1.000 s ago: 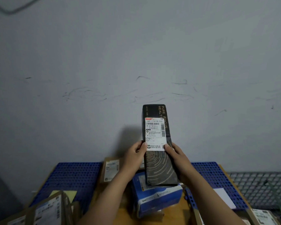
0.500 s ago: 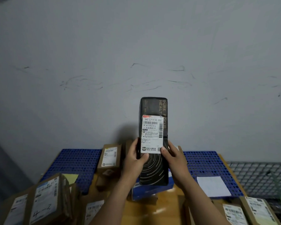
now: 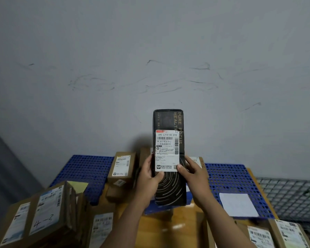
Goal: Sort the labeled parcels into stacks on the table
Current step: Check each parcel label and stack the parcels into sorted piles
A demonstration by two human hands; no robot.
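I hold a long black box (image 3: pixel 168 120) upright in front of the wall, its white shipping label (image 3: pixel 166 151) facing me. My left hand (image 3: pixel 149 179) grips its left edge with the thumb across the front. On the other side, my right hand (image 3: pixel 193 176) grips the right edge, thumb at the label's lower corner. Below the box lies a blue parcel (image 3: pixel 157 208) on the wooden table (image 3: pixel 170 228). A brown labelled parcel (image 3: pixel 122 167) stands just left of my left hand.
Brown labelled parcels (image 3: pixel 43 212) are piled at the front left, and more parcels (image 3: pixel 276 235) sit at the front right. Blue perforated mats (image 3: pixel 229 179) lie on both sides, the right one bearing a white sheet (image 3: pixel 237 204). A wire mesh (image 3: pixel 290 194) is at far right.
The view has tilted down, showing more parcels at the table's front. Both hands have shifted slightly on the black box, which stays upright.
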